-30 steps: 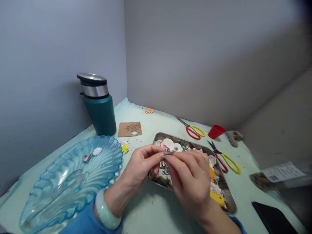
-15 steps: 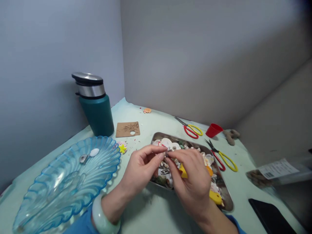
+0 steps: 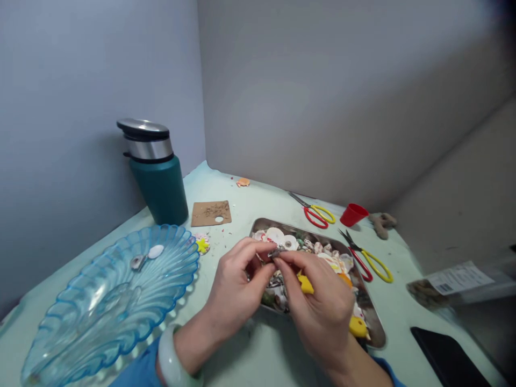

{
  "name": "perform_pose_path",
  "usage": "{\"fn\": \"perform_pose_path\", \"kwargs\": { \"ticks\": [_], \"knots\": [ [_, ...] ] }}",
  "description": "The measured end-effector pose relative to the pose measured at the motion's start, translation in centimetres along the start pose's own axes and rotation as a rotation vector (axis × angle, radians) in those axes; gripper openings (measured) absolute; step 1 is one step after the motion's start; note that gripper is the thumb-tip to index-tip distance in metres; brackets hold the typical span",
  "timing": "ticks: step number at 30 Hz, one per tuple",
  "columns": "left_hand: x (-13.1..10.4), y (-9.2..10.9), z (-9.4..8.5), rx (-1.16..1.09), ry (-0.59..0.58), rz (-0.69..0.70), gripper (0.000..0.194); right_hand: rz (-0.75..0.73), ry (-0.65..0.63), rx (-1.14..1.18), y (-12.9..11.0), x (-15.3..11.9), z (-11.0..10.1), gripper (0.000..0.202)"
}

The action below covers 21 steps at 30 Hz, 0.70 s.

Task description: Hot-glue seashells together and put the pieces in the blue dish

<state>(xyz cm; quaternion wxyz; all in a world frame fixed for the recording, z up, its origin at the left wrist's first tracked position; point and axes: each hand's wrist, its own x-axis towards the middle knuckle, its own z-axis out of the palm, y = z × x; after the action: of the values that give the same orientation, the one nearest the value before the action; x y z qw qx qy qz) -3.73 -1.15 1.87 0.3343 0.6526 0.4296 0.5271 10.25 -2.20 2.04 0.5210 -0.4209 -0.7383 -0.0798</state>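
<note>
Between the fingertips of both hands is a small grey metallic piece; its exact kind is too small to tell. My left hand pinches it from the left, thumb and forefinger closed. From the other side my right hand pinches the same piece. Both hands are over a metal tray filled with white discs, spotted pebble-like pieces, yellow pieces and silvery metal bits. My hands hide part of the tray's contents.
A blue scalloped glass dish with two small pieces lies left. Behind it stands a teal bottle beside a cardboard piece. Two pairs of scissors, a red cup, a plastic bag and a black flat object are right.
My hands have shifted slightly and turned the small piece, so more of its grey metallic surface shows between the fingertips. The things on the table have not moved.
</note>
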Motion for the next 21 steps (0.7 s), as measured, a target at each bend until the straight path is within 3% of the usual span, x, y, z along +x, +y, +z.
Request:
{"fn": "perform_pose_path", "kwargs": {
  "ticks": [8, 12, 16, 18, 21],
  "knots": [
    [0.1, 0.0, 0.1, -0.072, 0.033, -0.034, 0.016, -0.017, 0.007, 0.004, -0.2, -0.2, 0.1, 0.017],
    [0.5, 0.0, 0.0, -0.272, 0.012, -0.235, 0.015, -0.008, -0.001, 0.023, -0.3, 0.0, -0.4, 0.018],
    [0.9, -0.3, -0.2, -0.457, -0.038, -0.47, 0.03, 0.066, 0.036, 0.017, -0.2, 0.7, -1.2, 0.015],
    [0.9, -0.4, -0.4, -0.522, -0.052, -0.515, 0.033, 0.097, 0.038, 0.016, 0.2, 1.2, -1.4, 0.014],
    [1.0, -0.6, -0.6, -0.626, -0.104, -0.526, 0.031, 0.088, -0.11, 0.083, 1.1, 2.1, -1.6, 0.014]
  ]
}}
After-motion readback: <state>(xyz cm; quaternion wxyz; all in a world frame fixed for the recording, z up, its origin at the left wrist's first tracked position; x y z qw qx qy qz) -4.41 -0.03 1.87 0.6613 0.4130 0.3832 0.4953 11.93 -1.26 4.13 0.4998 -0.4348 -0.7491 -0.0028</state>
